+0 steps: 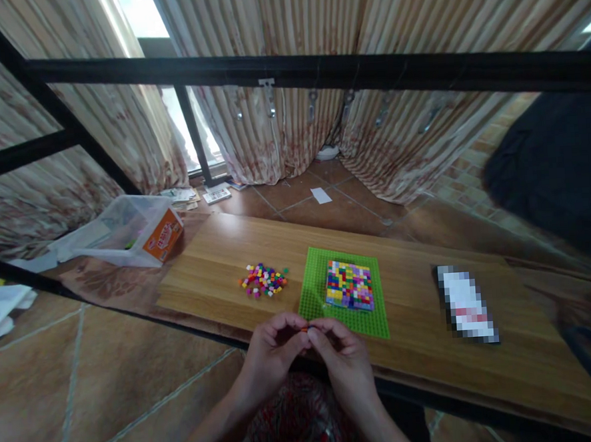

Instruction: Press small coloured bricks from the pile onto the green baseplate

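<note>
My left hand point(277, 349) and my right hand point(341, 351) meet at the front edge of the table, fingertips pinched together. Between them is a small toy brick point(306, 328), orange-red with a dark part; its exact shape is mostly hidden by the fingers. Just beyond my hands lies a green studded baseplate point(312, 286). On it sits a block of many-coloured toy bricks point(349, 286), laid close together in a rough square. To the left, a loose pile of small coloured bricks point(264, 279) is spread on the wood.
The wooden table point(415, 307) carries a pixelated white item point(467, 304) on the right. A clear plastic bin point(126, 231) with an orange label stands past the left end. A black metal bar point(286, 71) crosses in front of the curtains point(303, 20).
</note>
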The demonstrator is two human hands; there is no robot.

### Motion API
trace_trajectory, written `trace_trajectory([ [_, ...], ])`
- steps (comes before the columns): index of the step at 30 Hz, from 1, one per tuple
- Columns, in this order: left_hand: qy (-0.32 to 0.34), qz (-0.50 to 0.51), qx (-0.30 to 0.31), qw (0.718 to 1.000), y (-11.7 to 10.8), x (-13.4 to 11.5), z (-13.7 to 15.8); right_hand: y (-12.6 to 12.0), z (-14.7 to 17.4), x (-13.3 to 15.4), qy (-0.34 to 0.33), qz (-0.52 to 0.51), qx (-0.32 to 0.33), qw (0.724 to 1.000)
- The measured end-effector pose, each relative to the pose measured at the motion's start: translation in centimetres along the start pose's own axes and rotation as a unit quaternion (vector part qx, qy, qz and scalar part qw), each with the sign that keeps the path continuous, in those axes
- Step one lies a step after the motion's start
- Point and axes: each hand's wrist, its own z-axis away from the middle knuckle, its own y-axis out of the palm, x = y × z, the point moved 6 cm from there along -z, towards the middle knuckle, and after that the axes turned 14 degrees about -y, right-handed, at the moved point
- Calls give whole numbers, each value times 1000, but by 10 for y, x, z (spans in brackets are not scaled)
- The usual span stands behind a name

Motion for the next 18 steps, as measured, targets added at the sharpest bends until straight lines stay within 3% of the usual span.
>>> trace_trajectory([
  [5, 5, 12, 0, 1000, -2, 3, 4, 0, 5, -6, 19, -10, -11, 1000],
  [14, -78, 72, 12, 994, -14, 19, 3, 7, 12, -19, 75, -65, -19, 995],
  [18, -49, 43, -17, 998, -26, 22, 2, -2, 20, -38, 116, -70, -59, 989],
])
